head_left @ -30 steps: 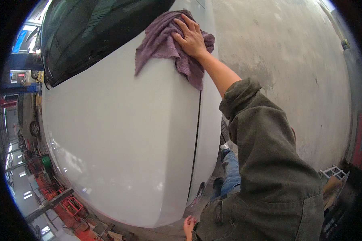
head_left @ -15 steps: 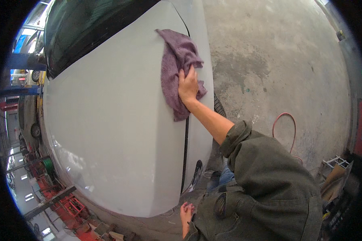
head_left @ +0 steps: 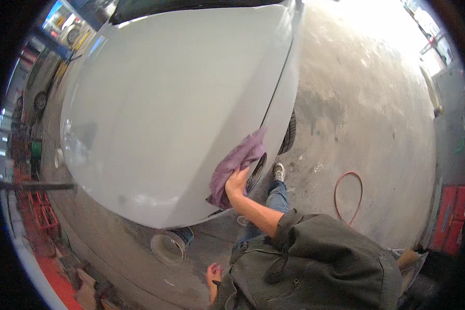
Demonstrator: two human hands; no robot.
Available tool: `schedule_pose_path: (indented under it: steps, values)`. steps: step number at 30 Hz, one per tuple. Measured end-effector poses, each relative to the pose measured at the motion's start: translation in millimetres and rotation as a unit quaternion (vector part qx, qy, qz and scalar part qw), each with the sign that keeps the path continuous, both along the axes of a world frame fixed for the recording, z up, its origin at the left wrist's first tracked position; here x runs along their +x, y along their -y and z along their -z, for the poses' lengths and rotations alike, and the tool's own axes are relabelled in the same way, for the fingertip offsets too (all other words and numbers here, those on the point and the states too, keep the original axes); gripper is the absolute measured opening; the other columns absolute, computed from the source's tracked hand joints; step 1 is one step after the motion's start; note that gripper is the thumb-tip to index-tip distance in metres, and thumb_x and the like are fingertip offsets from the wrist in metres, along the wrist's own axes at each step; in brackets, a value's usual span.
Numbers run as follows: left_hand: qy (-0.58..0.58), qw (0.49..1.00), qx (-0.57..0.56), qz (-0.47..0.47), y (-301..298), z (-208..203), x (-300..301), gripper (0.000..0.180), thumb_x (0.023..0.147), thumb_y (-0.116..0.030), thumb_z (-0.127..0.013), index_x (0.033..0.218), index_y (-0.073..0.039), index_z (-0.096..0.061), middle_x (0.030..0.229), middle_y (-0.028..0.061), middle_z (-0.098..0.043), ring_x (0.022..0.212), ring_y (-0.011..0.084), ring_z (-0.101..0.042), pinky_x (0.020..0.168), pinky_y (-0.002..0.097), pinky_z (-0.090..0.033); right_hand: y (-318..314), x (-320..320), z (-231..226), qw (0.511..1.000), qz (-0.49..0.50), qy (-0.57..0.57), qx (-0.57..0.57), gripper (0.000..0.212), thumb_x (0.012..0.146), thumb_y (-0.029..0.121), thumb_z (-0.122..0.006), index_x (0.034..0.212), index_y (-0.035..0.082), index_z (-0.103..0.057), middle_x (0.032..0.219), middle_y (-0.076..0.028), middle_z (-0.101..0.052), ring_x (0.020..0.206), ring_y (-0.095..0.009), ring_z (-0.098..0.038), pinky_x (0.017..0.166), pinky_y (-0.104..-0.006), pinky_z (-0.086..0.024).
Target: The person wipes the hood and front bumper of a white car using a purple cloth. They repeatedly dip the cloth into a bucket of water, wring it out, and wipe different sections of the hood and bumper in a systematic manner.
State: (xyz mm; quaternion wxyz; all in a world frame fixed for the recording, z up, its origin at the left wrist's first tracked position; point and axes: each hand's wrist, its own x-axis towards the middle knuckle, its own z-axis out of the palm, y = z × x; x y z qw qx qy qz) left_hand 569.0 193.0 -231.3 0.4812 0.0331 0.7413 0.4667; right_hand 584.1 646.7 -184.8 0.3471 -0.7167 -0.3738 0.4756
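A purple cloth (head_left: 243, 155) lies bunched over the front corner of a white car hood (head_left: 165, 103), beside the headlight (head_left: 257, 170). My right hand (head_left: 236, 182) grips the cloth's near side and presses it to the bodywork, so its fingertips are partly hidden by the folds. Low in the view, my left hand (head_left: 213, 273) hangs near my body, away from the car. Its fingers are loosely bent and apart, with nothing in them.
A pale bucket (head_left: 168, 248) stands on the floor by the front bumper. A red hose (head_left: 337, 194) loops on the concrete at right. The car's front tire (head_left: 288, 135) is close to my shoe (head_left: 279, 171). Red equipment (head_left: 45, 214) lines the left side.
My right hand has drawn the cloth from farther up the hood edge toward the front corner by the headlight. My view has shifted, and the bucket now shows. The left hand still hangs low.
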Motion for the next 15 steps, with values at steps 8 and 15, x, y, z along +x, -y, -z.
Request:
schedule_pose_path:
  steps: [8, 15]
  values:
    - [0.041, 0.989, -0.039, -0.133, 54, -14, 19, 0.029, 0.098, -0.009, -0.057, 0.127, -0.003, -0.055, 0.102, 0.0071, -0.069, 0.084, 0.0171, -0.067, 0.07, 0.0272, -0.051, 88, -13, -14, 0.98, -0.053, -0.08, -0.177, 0.067, 0.105, 0.041, -0.034, 0.159, 0.013, -0.006, 0.148, -0.029, -0.042, 0.133, -0.049, -0.043, 0.109, -0.0492, -0.034]
    - [-0.088, 0.977, -0.012, -0.193, 4, -57, 49, 0.026, 0.099, -0.016, -0.06, 0.119, 0.0, -0.06, 0.102, 0.0066, -0.067, 0.092, 0.0152, -0.065, 0.081, 0.0287, -0.052, 136, 15, -34, 0.847, -0.248, -0.28, -0.378, 0.054, 0.102, 0.037, -0.043, 0.144, 0.004, -0.036, 0.142, -0.018, -0.046, 0.125, -0.033, -0.051, 0.101, -0.0493, -0.045]
